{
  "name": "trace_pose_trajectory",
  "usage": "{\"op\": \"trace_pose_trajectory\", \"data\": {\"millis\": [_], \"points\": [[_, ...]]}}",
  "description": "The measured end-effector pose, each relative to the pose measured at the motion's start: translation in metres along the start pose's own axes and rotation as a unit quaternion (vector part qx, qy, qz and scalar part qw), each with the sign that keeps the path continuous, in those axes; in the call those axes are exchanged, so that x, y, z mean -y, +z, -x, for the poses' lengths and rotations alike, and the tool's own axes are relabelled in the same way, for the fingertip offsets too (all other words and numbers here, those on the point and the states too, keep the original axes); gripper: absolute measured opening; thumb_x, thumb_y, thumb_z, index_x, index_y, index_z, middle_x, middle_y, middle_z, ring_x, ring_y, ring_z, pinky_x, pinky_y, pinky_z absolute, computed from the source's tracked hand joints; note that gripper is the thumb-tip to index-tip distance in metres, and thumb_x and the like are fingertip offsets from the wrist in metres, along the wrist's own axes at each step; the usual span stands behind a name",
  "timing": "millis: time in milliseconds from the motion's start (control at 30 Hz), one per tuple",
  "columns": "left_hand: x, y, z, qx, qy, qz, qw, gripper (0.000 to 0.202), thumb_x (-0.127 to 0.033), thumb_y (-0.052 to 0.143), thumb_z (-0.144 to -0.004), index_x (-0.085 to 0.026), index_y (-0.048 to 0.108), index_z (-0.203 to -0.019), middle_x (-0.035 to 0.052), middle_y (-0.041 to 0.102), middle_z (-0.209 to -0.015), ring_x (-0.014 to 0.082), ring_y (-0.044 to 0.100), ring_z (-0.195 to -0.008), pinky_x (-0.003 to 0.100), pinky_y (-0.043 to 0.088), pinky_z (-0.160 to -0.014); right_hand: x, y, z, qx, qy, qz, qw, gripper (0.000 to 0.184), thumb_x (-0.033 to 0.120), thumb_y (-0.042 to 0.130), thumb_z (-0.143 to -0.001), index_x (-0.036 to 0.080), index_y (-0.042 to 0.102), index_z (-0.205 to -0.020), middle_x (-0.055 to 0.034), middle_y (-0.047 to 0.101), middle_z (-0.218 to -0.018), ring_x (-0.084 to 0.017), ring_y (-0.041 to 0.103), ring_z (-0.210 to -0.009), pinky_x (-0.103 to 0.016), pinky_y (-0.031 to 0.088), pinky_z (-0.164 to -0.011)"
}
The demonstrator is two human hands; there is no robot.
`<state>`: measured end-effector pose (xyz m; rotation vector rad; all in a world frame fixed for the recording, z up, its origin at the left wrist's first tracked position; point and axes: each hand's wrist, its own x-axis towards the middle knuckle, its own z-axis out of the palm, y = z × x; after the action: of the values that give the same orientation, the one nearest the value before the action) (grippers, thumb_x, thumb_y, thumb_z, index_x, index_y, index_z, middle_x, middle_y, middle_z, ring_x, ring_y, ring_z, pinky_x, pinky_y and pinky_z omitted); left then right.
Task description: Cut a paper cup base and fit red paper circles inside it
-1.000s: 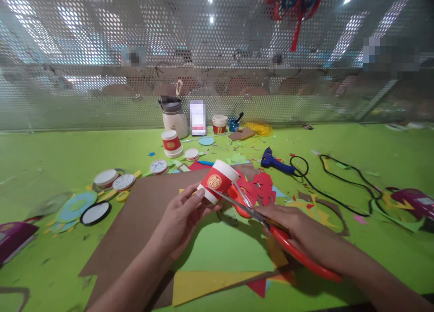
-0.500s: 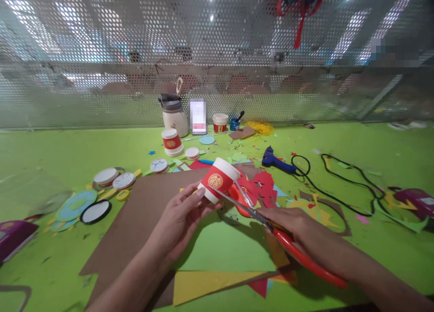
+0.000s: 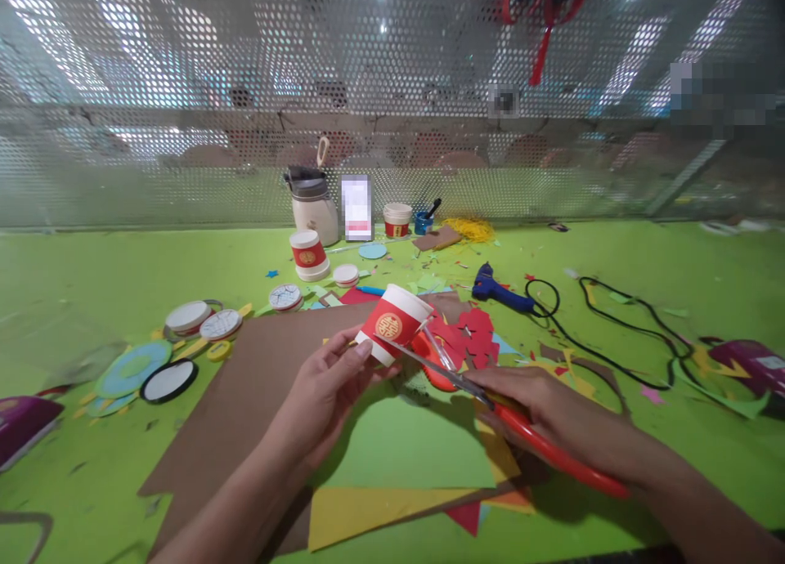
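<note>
A white paper cup (image 3: 405,302) with a red band and a gold emblem is tilted in my left hand (image 3: 343,368), whose thumb and fingers pinch its base. My right hand (image 3: 540,400) is closed on red-handled scissors (image 3: 533,441). Their blades lie along the cup's side, with the tip near the emblem; I cannot tell whether they cut into the wall. Under both hands is a sheet of green paper (image 3: 410,441) on yellow paper (image 3: 368,515) and brown card (image 3: 245,409). Red paper cut-outs (image 3: 472,335) lie just beyond the scissors.
A blue glue gun (image 3: 500,290) with a black cord lies to the right. At the back stand a white kettle (image 3: 314,217), a phone (image 3: 356,208) and a cup with a red band (image 3: 308,253). Round lids and a black ring (image 3: 168,381) lie left. Paper scraps litter the green table.
The scissors' handles have come slightly closer together, and my right hand has shifted a little. The cup stays in my left hand at nearly the same tilt.
</note>
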<state>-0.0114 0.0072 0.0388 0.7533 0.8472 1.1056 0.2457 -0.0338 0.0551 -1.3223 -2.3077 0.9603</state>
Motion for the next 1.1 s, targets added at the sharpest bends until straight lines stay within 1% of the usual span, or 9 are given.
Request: {"op": "trace_pose_trajectory", "data": {"millis": [67, 133, 267, 367, 533, 667, 833, 933, 1100], "points": [[0.0001, 0.0013, 0.0007, 0.002, -0.016, 0.006, 1.0, 0.023, -0.018, 0.064, -0.085, -0.011, 0.062, -0.107, 0.0136, 0.068, -0.115, 0.0232, 0.067, -0.099, 0.038, 0.056, -0.09, 0.0016, 0.002, -0.0005, -0.005, -0.001, -0.007, 1.0, 0.039, 0.019, 0.045, -0.095, 0.026, 0.058, -0.131, -0.0048, 0.072, -0.111, -0.025, 0.065, -0.097, -0.036, 0.049, -0.087], [-0.0006, 0.0027, 0.0009, 0.001, -0.018, 0.002, 1.0, 0.024, -0.015, 0.062, -0.085, -0.01, 0.061, -0.109, 0.0154, 0.067, -0.118, 0.0233, 0.067, -0.099, 0.038, 0.056, -0.091, 0.0026, 0.0034, -0.0002, -0.012, -0.003, -0.006, 1.0, 0.039, 0.019, 0.044, -0.095, 0.027, 0.057, -0.131, -0.0052, 0.07, -0.115, -0.025, 0.065, -0.1, -0.036, 0.049, -0.088], [-0.0021, 0.0033, -0.001, -0.011, -0.034, -0.005, 0.999, 0.025, -0.011, 0.06, -0.086, -0.009, 0.058, -0.11, 0.0182, 0.067, -0.117, 0.0247, 0.068, -0.098, 0.04, 0.057, -0.091, 0.0005, 0.0039, 0.0017, -0.021, -0.007, 0.023, 0.999, 0.044, 0.013, 0.047, -0.091, 0.027, 0.058, -0.131, -0.0055, 0.071, -0.113, -0.027, 0.063, -0.104, -0.038, 0.047, -0.091], [-0.0022, 0.0025, -0.0027, -0.025, -0.047, -0.016, 0.998, 0.024, -0.011, 0.06, -0.086, -0.008, 0.056, -0.109, 0.0202, 0.066, -0.117, 0.0259, 0.068, -0.098, 0.04, 0.057, -0.09, -0.0032, 0.0041, 0.0023, -0.025, 0.0, 0.056, 0.998, 0.041, 0.012, 0.047, -0.089, 0.026, 0.06, -0.126, -0.007, 0.07, -0.114, -0.028, 0.063, -0.104, -0.04, 0.048, -0.09], [0.0001, 0.0042, -0.0021, -0.029, -0.04, -0.013, 0.999, 0.026, -0.01, 0.061, -0.085, -0.008, 0.055, -0.11, 0.0188, 0.069, -0.112, 0.0251, 0.07, -0.096, 0.04, 0.058, -0.089, -0.0051, 0.0058, 0.0028, -0.02, 0.015, 0.105, 0.994, 0.039, 0.014, 0.047, -0.089, 0.023, 0.058, -0.125, -0.0114, 0.065, -0.124, -0.03, 0.06, -0.111, -0.043, 0.049, -0.09], [0.0013, 0.0054, -0.0001, -0.021, -0.039, -0.005, 0.999, 0.025, -0.01, 0.061, -0.086, -0.008, 0.055, -0.11, 0.0188, 0.068, -0.114, 0.0249, 0.069, -0.098, 0.039, 0.058, -0.089, -0.001, 0.0065, 0.0043, -0.032, 0.003, 0.103, 0.994, 0.037, 0.014, 0.044, -0.091, 0.022, 0.059, -0.124, -0.0118, 0.064, -0.126, -0.028, 0.06, -0.113, -0.041, 0.048, -0.092], [0.0008, 0.0051, 0.0012, -0.02, -0.036, 0.005, 0.999, 0.026, -0.012, 0.061, -0.086, -0.008, 0.056, -0.111, 0.0186, 0.068, -0.117, 0.0246, 0.069, -0.098, 0.039, 0.059, -0.089, 0.0037, 0.0061, 0.0051, -0.041, -0.007, 0.075, 0.996, 0.036, 0.014, 0.045, -0.091, 0.023, 0.06, -0.123, -0.0089, 0.069, -0.116, -0.026, 0.063, -0.106, -0.039, 0.048, -0.09], [0.0003, 0.0055, 0.0007, -0.022, -0.043, 0.012, 0.999, 0.027, -0.011, 0.062, -0.085, -0.008, 0.055, -0.111, 0.0188, 0.068, -0.117, 0.0254, 0.069, -0.099, 0.039, 0.059, -0.09, 0.0041, 0.0064, 0.0049, -0.03, 0.014, 0.068, 0.997, 0.036, 0.015, 0.045, -0.092, 0.023, 0.06, -0.124, -0.0081, 0.069, -0.11, -0.027, 0.063, -0.104, -0.041, 0.047, -0.092], [-0.0006, 0.0059, -0.0003, -0.031, -0.05, 0.024, 0.998, 0.027, -0.01, 0.063, -0.084, -0.008, 0.055, -0.11, 0.0193, 0.068, -0.117, 0.0264, 0.069, -0.099, 0.04, 0.059, -0.089, 0.0019, 0.0091, 0.0053, -0.013, 0.025, 0.063, 0.998, 0.039, 0.017, 0.044, -0.092, 0.024, 0.057, -0.128, -0.0089, 0.068, -0.112, -0.028, 0.061, -0.105, -0.043, 0.046, -0.094]]}}
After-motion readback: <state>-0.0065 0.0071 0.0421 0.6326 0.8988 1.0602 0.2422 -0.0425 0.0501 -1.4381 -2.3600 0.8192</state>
